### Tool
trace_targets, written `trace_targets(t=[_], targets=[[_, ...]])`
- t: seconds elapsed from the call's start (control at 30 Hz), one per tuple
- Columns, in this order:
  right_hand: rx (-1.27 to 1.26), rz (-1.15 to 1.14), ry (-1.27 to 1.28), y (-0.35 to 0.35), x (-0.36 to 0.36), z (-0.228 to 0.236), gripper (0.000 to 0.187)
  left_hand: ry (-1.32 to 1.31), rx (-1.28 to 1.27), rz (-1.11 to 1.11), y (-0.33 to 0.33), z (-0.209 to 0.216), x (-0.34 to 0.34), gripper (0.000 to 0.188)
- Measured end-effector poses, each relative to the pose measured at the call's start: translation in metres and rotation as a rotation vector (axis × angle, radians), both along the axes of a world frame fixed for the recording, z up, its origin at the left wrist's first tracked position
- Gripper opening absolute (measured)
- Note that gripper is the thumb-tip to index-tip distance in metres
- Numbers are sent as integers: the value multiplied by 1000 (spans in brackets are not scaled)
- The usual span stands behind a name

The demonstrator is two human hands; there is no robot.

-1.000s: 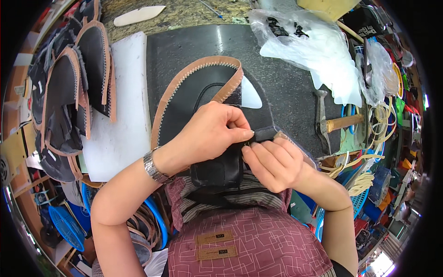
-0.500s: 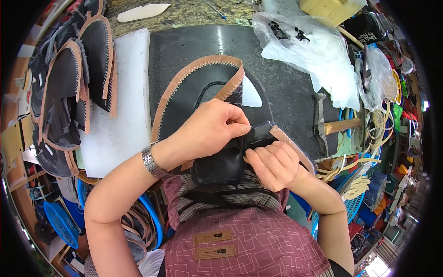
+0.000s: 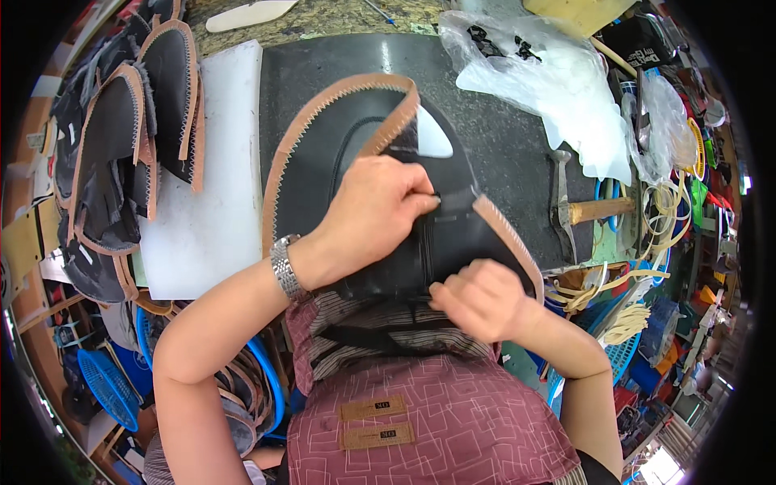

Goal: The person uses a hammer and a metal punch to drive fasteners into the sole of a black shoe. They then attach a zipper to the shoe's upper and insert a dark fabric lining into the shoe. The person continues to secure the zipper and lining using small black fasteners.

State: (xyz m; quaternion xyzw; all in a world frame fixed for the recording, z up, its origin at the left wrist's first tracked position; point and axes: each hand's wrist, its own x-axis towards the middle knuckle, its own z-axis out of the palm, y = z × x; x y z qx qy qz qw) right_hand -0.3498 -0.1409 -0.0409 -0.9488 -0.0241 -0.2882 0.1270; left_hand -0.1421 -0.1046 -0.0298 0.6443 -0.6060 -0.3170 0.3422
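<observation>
Left hand (image 3: 373, 212): pinching our leather piece (image 3: 467, 246) near its seam.
Right hand (image 3: 481, 301): curled, blurred; we cannot tell its grip.
Leather: across black mat (image 3: 517, 162); seems light, bendable; best gripped along seam.

Black panel (image 3: 317, 170), tan zigzag-stitched edging (image 3: 394, 128), on dark board (image 3: 517, 170)

This looks like a leather workshop: stitched black pieces (image 3: 107, 162) heaped along the left edge of the bench (image 3: 331, 19), a hammer (image 3: 596, 211) near its right.
</observation>
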Motion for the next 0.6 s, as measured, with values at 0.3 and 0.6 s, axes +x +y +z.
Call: trace_targets(t=[0.3,0.6], targets=[[311,-679,360,-13,-37,12,71,-335,-119,386,-9,14,79,51],[522,-622,194,-39,-21,64,34,593,-60,317,-5,84,110,34]])
